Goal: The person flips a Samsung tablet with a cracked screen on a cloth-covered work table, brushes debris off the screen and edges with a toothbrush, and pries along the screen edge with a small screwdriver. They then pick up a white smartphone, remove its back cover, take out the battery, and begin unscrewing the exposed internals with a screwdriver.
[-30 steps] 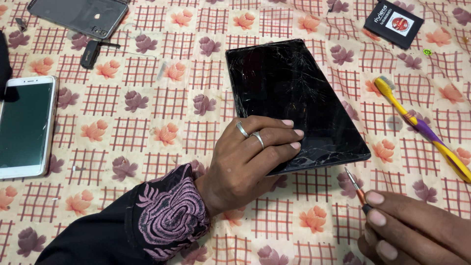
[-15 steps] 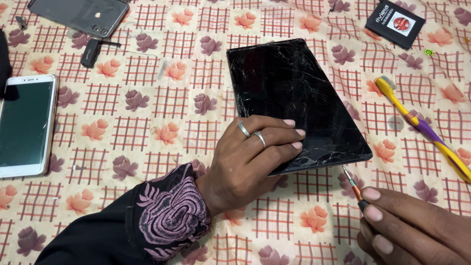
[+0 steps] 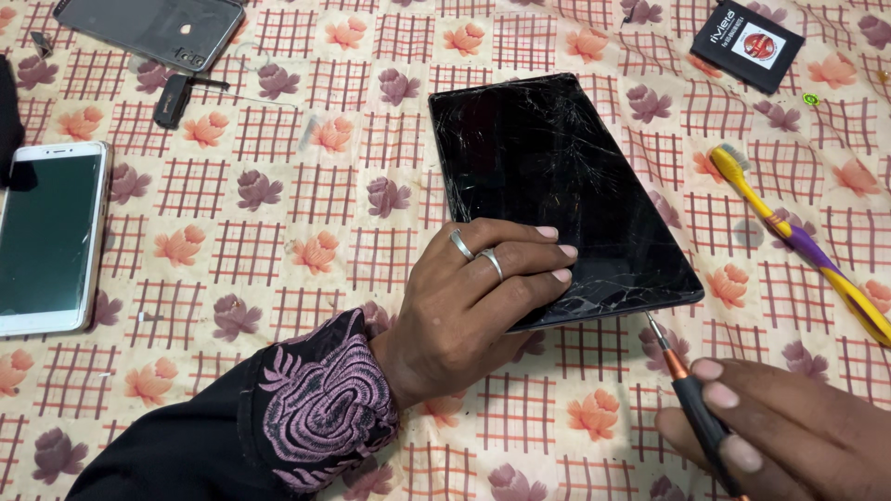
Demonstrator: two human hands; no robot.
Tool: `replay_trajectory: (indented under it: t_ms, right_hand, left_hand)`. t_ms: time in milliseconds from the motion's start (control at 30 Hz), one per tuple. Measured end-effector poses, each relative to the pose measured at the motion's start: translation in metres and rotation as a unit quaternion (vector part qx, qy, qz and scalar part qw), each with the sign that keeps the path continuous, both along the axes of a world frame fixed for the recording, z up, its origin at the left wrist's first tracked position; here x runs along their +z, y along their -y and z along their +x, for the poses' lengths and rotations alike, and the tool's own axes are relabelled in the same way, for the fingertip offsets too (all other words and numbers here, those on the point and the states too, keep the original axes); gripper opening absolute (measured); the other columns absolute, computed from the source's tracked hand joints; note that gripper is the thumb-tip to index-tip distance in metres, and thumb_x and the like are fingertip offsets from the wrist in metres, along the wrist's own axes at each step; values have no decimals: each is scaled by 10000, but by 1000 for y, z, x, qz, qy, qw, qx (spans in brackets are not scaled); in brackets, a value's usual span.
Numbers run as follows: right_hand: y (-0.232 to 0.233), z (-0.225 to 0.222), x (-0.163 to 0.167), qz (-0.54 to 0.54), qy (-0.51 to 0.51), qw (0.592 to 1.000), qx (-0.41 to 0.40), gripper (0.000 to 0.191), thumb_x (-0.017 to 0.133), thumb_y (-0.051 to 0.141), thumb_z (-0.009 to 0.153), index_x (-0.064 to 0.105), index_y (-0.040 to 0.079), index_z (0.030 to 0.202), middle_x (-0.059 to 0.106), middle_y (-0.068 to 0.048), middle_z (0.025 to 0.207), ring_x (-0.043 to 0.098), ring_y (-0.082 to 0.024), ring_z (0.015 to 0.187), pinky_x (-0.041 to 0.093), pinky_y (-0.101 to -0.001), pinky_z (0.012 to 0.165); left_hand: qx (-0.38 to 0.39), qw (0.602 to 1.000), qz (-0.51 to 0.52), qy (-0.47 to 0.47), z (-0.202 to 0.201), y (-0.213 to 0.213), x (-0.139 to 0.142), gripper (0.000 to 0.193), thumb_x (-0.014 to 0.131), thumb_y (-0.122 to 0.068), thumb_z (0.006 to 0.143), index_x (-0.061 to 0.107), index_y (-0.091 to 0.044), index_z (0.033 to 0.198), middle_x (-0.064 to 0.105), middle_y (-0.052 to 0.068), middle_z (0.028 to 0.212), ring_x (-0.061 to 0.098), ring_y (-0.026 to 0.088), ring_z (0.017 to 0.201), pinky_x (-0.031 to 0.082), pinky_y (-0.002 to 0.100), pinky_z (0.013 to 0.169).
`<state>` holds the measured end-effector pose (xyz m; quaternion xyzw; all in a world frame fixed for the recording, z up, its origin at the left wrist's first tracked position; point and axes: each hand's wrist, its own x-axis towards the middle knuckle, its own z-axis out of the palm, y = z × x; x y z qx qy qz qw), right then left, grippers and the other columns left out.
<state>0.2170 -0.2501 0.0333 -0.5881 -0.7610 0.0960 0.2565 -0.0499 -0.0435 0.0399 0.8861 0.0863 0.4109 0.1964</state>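
Left hand (image 3: 473, 297) lay flat, pinning the cracked tablet's (image 3: 557, 186) near edge, its long axis running away from the hands, while right hand (image 3: 789, 427) gripped the screwdriver (image 3: 691, 399), tip at the near-right corner.

One head camera looks steeply down, close above the patterned cloth (image 3: 278, 232)

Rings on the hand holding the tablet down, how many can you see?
2. Both are silver bands on the left hand, which presses the cracked tablet: one ring on the upper finger, the other ring on the next finger down. Others may be hidden underneath.
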Motion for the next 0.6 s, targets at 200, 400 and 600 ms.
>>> replay_trajectory:
  t_ms: [200, 400, 600]
  right_hand:
    - [-11, -12, 14, 3, 19, 1000, 22, 306, 637, 90, 917, 617, 26, 1216, 703, -35, 1272, 706, -101, 1192, 517, -237, 1017]
    - [6, -2, 10, -83, -85, 992, -51, 356, 644, 84, 887, 636, -11, 1230, 712, -31, 1304, 714, -29, 1181, 506, -193, 1028]
    - [15, 14, -14, -14, -78, 997, -5, 239, 654, 115, 927, 617, 77, 1160, 684, -51, 1351, 686, -45, 1243, 523, -195, 1043]
  left_hand:
    - [2, 1000, 1, 1, 1, 0, 0, 522, 919, -111, 731, 644, -29, 1167, 680, 83, 1280, 660, 279, 1242, 539, 419, 994]
    - [2, 1000, 2, 2, 0, 0, 1, 521, 916, -107, 726, 644, -30, 1164, 680, 83, 1278, 659, 280, 1237, 539, 422, 993]
    - [-2, 1000, -2, -1, -1, 0, 2, 536, 914, -120, 715, 641, -24, 1166, 678, 89, 1279, 658, 289, 1237, 537, 433, 997]
